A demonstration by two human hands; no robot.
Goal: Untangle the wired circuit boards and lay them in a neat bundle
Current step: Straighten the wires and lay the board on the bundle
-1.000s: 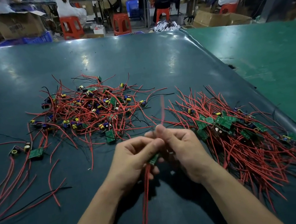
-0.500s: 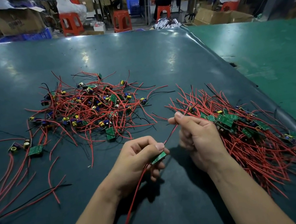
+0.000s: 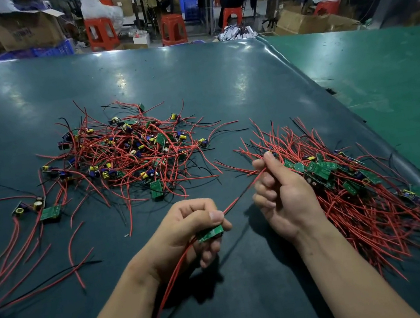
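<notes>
Both hands work one board: the left hand [image 3: 186, 227] pinches the board [image 3: 210, 233] to anchor it, while the right hand [image 3: 282, 191] grips its red wire [image 3: 239, 198], probably to straighten it, beside the bundle [image 3: 350, 192] near the worktop's [image 3: 218, 76] right edge.
</notes>
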